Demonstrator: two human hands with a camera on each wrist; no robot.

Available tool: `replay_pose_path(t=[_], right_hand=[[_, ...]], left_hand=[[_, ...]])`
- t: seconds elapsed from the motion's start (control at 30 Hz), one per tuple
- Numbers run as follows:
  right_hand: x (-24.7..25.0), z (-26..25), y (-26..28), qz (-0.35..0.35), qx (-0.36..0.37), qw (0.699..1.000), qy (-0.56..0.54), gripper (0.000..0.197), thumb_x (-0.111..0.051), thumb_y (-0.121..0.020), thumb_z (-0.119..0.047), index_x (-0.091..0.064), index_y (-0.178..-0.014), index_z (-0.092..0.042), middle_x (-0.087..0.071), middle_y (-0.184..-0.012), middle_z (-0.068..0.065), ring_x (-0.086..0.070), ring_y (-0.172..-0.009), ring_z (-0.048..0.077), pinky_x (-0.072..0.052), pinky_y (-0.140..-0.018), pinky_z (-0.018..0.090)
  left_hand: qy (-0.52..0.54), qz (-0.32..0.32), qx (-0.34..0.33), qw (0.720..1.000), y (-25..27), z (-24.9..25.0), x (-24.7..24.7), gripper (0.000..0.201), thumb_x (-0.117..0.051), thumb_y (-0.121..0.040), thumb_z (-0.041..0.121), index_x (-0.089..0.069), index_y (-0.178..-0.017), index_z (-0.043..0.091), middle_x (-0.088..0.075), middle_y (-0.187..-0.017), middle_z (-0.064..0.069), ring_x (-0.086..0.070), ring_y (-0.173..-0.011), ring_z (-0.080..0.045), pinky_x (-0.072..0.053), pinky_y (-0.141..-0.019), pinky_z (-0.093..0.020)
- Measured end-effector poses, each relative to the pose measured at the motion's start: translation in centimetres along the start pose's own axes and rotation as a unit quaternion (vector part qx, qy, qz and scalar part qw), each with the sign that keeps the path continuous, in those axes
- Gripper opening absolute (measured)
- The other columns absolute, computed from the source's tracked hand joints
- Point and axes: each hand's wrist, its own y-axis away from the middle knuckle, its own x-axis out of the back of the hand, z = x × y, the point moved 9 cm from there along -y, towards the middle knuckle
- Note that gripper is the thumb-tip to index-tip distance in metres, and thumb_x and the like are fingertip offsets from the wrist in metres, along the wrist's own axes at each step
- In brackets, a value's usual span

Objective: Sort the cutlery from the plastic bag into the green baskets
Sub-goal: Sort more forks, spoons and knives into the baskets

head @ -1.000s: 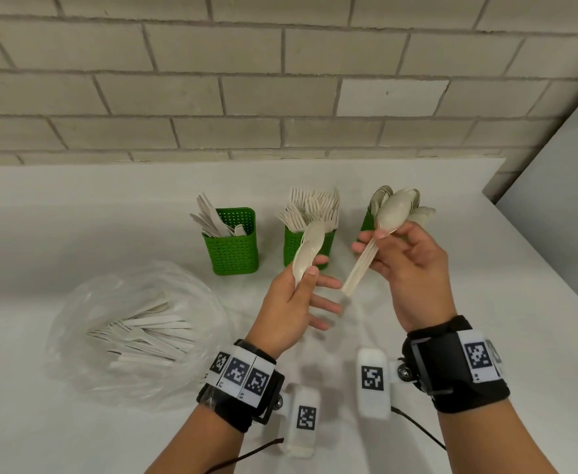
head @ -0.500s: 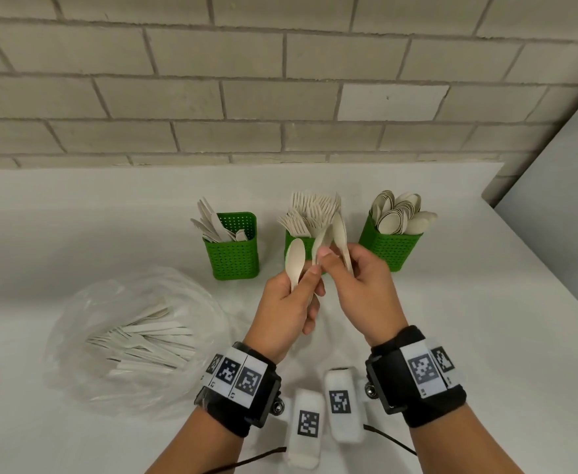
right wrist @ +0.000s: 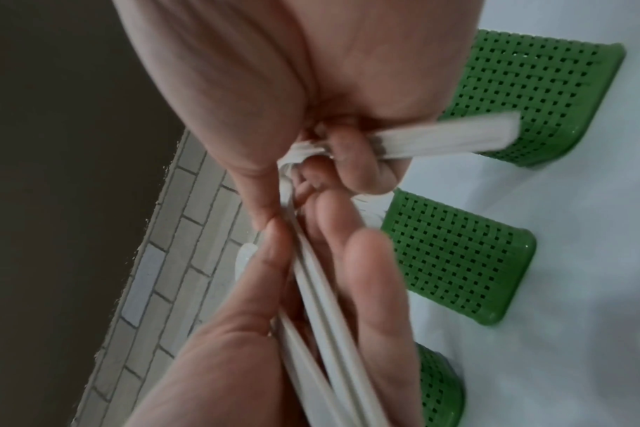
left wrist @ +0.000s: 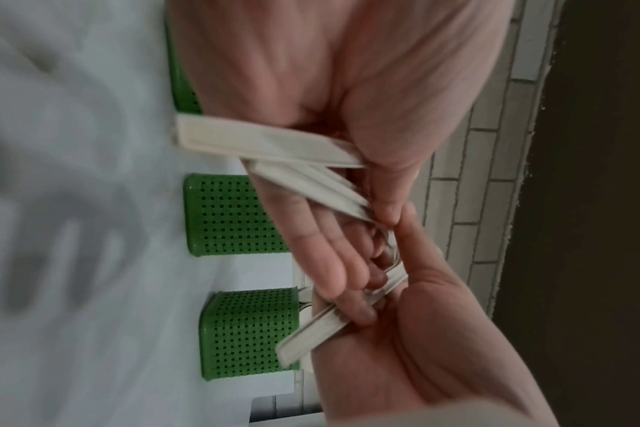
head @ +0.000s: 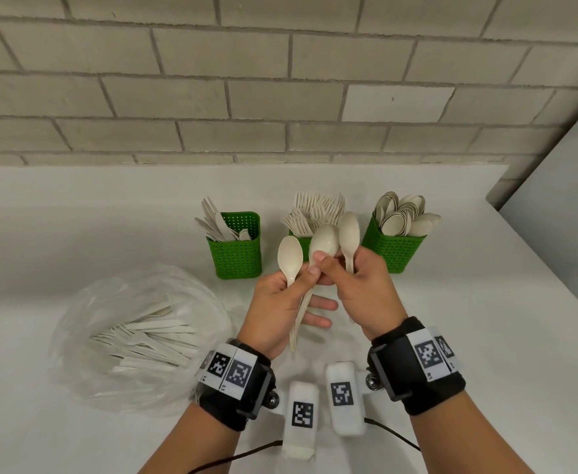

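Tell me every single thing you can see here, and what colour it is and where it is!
Green baskets: three, in a row near the back of the table; left one holds what look like knives, middle one forks, right one spoons.
Spoons in hand: three, cream; one in the left hand, one in the right, the middle one where both hands meet.
Plastic bag: one, clear, front left, with cream cutlery left inside.
Table: one, white.
Brick wall: grey, behind the table.
Wrist cameras: two, black bands with white blocks and square markers, left, right.
Left hand: fingers hold spoon handles.
Right hand: fingers curled round a spoon handle.
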Motion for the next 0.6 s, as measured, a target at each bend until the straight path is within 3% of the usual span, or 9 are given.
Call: replay_pose_path(t=[0.1,0.2,0.27,0.33,0.37,0.43,0.53,0.6], right_hand=[[1.5,-0.2,-0.5,0.049,0.006,0.999,-0.009,0.023,-0.053,-0.099,-0.018,-0.061,-0.092,0.003,-0.060,-0.055,-0.012,-0.054,-0.051,-0.001,-0.040,-0.052,0.014],[3.4,-0.8,-1.2,0.106,0.021,0.994,-0.022,0.024,-0.046,-0.102,-0.018,-0.055,-0.087,-0.002,-0.057,-0.056,-0.006,-0.051,-0.054,0.007,-0.042,-0.055,0.023],[3.6,-1.0,-1.3,0.101,0.025,0.993,-0.054,0.031,-0.047,-0.102,-0.013,-0.048,-0.071,-0.009,-0.040,-0.049,-0.001,-0.040,-0.047,0.012,-0.039,-0.053,0.029],[3.3,-0.6,-1.2,0.083,-0.001,0.994,-0.067,0.027,-0.056,-0.098,-0.015,-0.056,-0.071,-0.010,-0.031,-0.047,-0.001,-0.031,-0.041,0.012,-0.035,-0.046,0.028],[2.9,-0.4,-1.0,0.070,-0.014,0.995,-0.063,0.018,-0.061,-0.095,-0.017,-0.064,-0.081,-0.007,-0.032,-0.047,-0.002,-0.030,-0.040,0.012,-0.034,-0.043,0.025],[2.3,0.1,-0.8,0.049,-0.036,0.996,-0.067,0.016,-0.068,-0.089,-0.021,-0.068,-0.093,-0.005,-0.041,-0.047,-0.004,-0.029,-0.038,0.010,-0.031,-0.040,0.021],[0.9,-0.2,-0.5,-0.009,-0.038,0.997,-0.066,0.018,-0.074,-0.079,-0.025,-0.071,-0.084,-0.009,-0.060,-0.057,-0.001,-0.030,-0.040,0.008,-0.024,-0.039,0.020],[-0.6,-0.8,0.0,-0.060,-0.022,0.998,-0.028,0.019,-0.074,-0.082,-0.017,-0.068,-0.072,-0.003,-0.054,-0.051,0.006,-0.038,-0.040,0.009,-0.030,-0.041,0.018]], left_hand=[[0.009,0.030,-0.009,0.999,-0.3,0.3,0.9,0.024,-0.059,-0.093,0.021,-0.068,-0.110,0.006,-0.074,-0.100,-0.010,-0.070,-0.071,-0.025,-0.060,-0.055,-0.039],[0.006,0.055,-0.012,0.998,-0.4,0.7,2.0,0.021,-0.057,-0.096,0.021,-0.067,-0.110,0.011,-0.073,-0.090,-0.005,-0.068,-0.063,-0.019,-0.057,-0.048,-0.033],[-0.008,0.057,-0.018,0.998,-0.5,0.9,2.2,0.024,-0.054,-0.097,0.026,-0.067,-0.113,0.014,-0.070,-0.081,-0.004,-0.059,-0.054,-0.015,-0.048,-0.039,-0.026],[-0.019,0.059,-0.027,0.998,-0.5,1.1,2.3,0.027,-0.052,-0.097,0.032,-0.067,-0.114,0.017,-0.065,-0.075,-0.003,-0.048,-0.046,-0.012,-0.035,-0.036,-0.021],[-0.021,0.056,-0.030,0.998,-0.6,1.2,2.2,0.030,-0.053,-0.096,0.036,-0.067,-0.114,0.017,-0.062,-0.073,-0.003,-0.043,-0.044,-0.011,-0.030,-0.036,-0.019],[-0.023,0.043,-0.034,0.998,-0.6,1.3,1.8,0.036,-0.053,-0.092,0.040,-0.067,-0.115,0.015,-0.059,-0.070,-0.003,-0.037,-0.041,-0.010,-0.022,-0.036,-0.018],[-0.059,0.016,-0.035,0.998,-0.6,1.3,1.0,0.035,-0.050,-0.098,0.036,-0.067,-0.115,0.009,-0.058,-0.066,-0.004,-0.034,-0.038,-0.010,-0.019,-0.036,-0.017],[-0.083,-0.008,-0.026,0.996,-0.6,1.0,0.2,0.035,-0.048,-0.101,0.032,-0.066,-0.109,0.003,-0.059,-0.065,-0.004,-0.036,-0.038,-0.011,-0.021,-0.035,-0.017]])
